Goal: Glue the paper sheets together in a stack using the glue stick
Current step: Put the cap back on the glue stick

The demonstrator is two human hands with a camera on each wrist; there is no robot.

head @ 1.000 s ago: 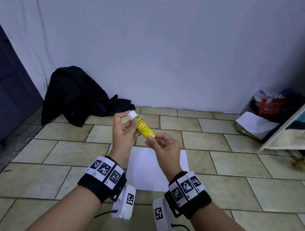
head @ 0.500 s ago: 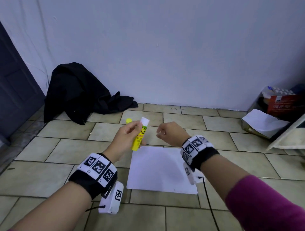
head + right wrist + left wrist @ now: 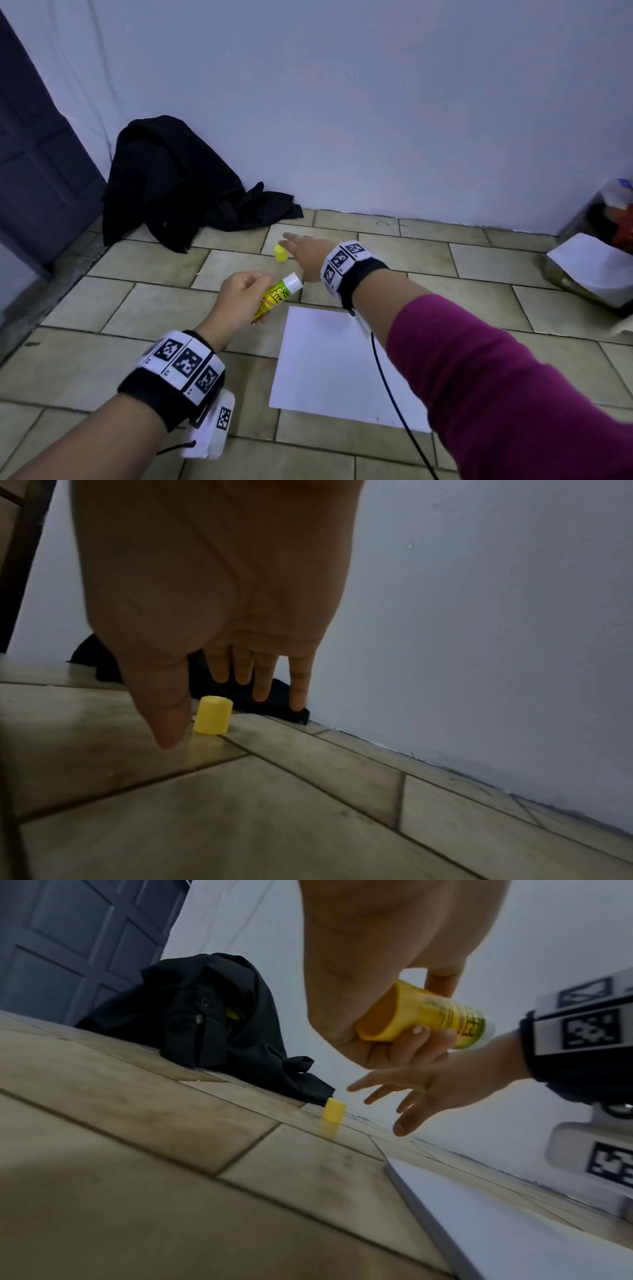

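My left hand (image 3: pixel 245 289) grips the yellow glue stick (image 3: pixel 276 296) around its lower half, white tip pointing up and right; the left wrist view shows the same glue stick (image 3: pixel 424 1016) from its base. The small yellow cap (image 3: pixel 281 253) stands upright on the floor tiles, also seen as the cap (image 3: pixel 333 1110) and the cap (image 3: pixel 213 715). My right hand (image 3: pixel 301 248) reaches out just above and right of the cap, fingers (image 3: pixel 262 679) straight and spread, not touching it. White paper sheets (image 3: pixel 329 363) lie flat on the floor below both hands.
A black garment (image 3: pixel 178 185) is heaped against the white wall at the back left. A dark door (image 3: pixel 37 164) stands at the left. At the far right a bag (image 3: pixel 603 240) with a loose paper sheet (image 3: pixel 589 263) sits on the tiled floor (image 3: pixel 85 363).
My right hand let go of the glue stick and stretched forward over the floor to the cap. The left hand lowered the stick and tilted its tip to the right.
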